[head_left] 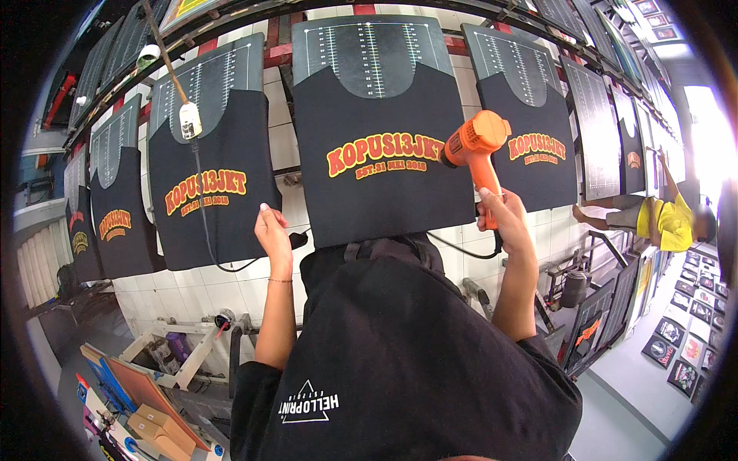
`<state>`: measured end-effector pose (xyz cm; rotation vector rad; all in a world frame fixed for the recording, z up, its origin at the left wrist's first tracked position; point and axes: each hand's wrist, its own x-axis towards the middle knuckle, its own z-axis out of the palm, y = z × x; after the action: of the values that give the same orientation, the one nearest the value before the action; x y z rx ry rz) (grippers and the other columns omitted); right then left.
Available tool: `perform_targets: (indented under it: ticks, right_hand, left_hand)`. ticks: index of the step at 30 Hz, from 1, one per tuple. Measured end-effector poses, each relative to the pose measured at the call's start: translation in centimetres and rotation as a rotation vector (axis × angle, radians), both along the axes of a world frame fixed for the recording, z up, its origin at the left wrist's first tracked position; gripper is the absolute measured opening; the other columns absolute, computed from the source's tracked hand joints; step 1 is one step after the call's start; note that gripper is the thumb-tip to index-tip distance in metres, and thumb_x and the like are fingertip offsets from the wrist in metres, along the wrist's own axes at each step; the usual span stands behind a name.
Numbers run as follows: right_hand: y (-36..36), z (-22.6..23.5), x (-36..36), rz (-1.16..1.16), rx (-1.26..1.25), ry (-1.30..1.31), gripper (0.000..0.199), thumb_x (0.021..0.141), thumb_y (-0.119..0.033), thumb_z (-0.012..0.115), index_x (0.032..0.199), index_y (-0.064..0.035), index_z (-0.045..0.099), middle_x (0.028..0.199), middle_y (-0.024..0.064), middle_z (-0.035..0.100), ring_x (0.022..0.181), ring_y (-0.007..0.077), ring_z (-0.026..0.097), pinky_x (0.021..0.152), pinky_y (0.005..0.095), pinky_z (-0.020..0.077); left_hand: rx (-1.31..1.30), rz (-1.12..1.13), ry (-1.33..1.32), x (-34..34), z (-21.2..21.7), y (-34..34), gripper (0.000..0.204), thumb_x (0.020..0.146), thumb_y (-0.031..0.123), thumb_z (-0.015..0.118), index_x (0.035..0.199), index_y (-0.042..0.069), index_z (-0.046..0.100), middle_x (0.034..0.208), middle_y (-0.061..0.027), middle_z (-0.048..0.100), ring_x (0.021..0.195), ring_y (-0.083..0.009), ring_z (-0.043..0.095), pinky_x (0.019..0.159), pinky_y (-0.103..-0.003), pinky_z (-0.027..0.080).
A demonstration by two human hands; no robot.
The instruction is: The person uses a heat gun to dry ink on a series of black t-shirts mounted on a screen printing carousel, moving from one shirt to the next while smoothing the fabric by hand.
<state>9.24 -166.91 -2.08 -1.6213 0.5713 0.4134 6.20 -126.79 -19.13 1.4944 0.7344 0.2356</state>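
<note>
My right hand (pixel 501 211) is closed round the handle of an orange heat gun (pixel 480 142). Its dark nozzle points left, over the right end of the red and yellow lettering on a black T-shirt (pixel 384 203). That shirt is stretched over a grey board (pixel 338 46) with white ruled scales. A dark cord hangs from the gun's handle. My left hand (pixel 274 230) is beside the lower right edge of another printed black T-shirt (pixel 223 142), fingers loosely extended and apart, with nothing visible in them. Whether its fingertips touch the cloth I cannot tell.
Further boards with black shirts, such as a right-hand shirt (pixel 530 184), line the row. A white socket (pixel 190 121) hangs over the left shirt with its cable. A person in yellow (pixel 665 223) is at the far right. Cardboard boxes (pixel 161 430) sit lower left.
</note>
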Motion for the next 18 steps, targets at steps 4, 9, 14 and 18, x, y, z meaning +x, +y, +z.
perform_targets:
  ticks: [4,9,14,18]
  right_hand:
    - [0.8,-0.2,0.0,0.02,0.001,-0.027,0.033,0.092,-0.035,0.065,0.091,-0.0031,0.056,0.071,0.0009,0.055,0.054,0.0092,0.056,0.049,0.024,0.0464]
    - [1.2,-0.5,0.3,0.039,0.008,-0.015,0.033,0.092,-0.034,0.066,0.09,-0.0022,0.057,0.071,0.0011,0.056,0.055,0.0091,0.057,0.051,0.0242,0.0471]
    - [1.6,0.3,1.0,0.059,0.023,0.012,0.035,0.092,-0.035,0.066,0.092,-0.0014,0.056,0.07,0.0,0.055,0.055,0.0085,0.057,0.051,0.0241,0.0475]
    - [2.1,-0.1,1.4,0.108,-0.009,-0.026,0.035,0.093,-0.036,0.065,0.092,-0.0019,0.056,0.071,0.0006,0.055,0.056,0.0086,0.056,0.052,0.0245,0.048]
  left_hand:
    - [0.655,-0.054,-0.043,1.0,0.2,2.2,0.034,0.102,0.022,0.045,0.079,0.0,0.055,0.075,-0.0101,0.057,0.07,-0.0253,0.055,0.066,-0.037,0.043]
    - [0.88,-0.064,-0.103,1.8,0.6,4.2,0.029,0.099,0.016,0.045,0.085,-0.005,0.059,0.085,-0.0166,0.06,0.082,-0.035,0.057,0.075,-0.043,0.044]
    - [0.84,-0.117,-0.023,1.8,0.5,4.7,0.032,0.1,0.017,0.045,0.079,-0.006,0.055,0.076,-0.018,0.055,0.071,-0.0376,0.054,0.067,-0.045,0.042]
    - [0.903,-0.206,-0.03,1.9,-0.1,4.8,0.033,0.1,0.018,0.047,0.076,-0.004,0.054,0.074,-0.0192,0.055,0.069,-0.0396,0.054,0.064,-0.046,0.042]
